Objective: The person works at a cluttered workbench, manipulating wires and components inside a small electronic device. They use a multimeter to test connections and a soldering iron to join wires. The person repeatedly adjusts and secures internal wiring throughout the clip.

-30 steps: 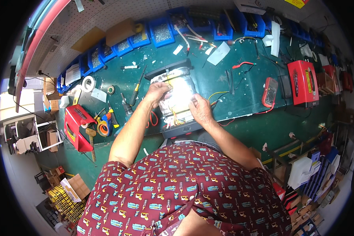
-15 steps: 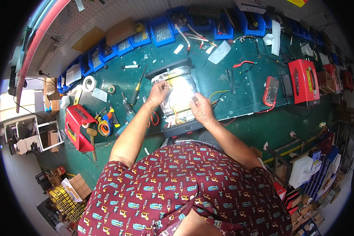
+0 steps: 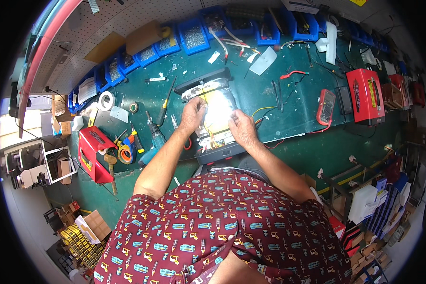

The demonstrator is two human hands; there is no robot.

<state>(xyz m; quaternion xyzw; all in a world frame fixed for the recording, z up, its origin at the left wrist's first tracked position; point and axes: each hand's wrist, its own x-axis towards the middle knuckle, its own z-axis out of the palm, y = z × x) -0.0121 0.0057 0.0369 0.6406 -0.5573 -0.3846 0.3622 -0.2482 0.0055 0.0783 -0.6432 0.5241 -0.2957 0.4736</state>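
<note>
An opened device with dark end panels (image 3: 201, 78) lies on the bench before me, its shiny silver middle (image 3: 217, 106) washed out by glare, with coloured wires (image 3: 215, 141) near the front. My left hand (image 3: 193, 114) has its fingers closed at the left side, near a yellow strand; what they hold is unclear. My right hand (image 3: 244, 127) pinches at the right side of the shiny surface, its fingertips partly lost in glare. A drill (image 3: 157, 138), scissors (image 3: 174, 122) and a screwdriver (image 3: 164, 106) lie left of the device.
Blue bins (image 3: 194, 38) line the back of the green bench (image 3: 251, 90). A red housing (image 3: 93, 151), tape rolls (image 3: 106, 101) and a mallet (image 3: 110, 163) are on the left. A red meter (image 3: 325, 108) and red machine (image 3: 364, 97) stand right. A metal rack (image 3: 341, 191) is lower right.
Both hands remain at the device and have shifted slightly. The left hand's fingers have edged a little rightward, and more of the drill now shows beside the left forearm.
</note>
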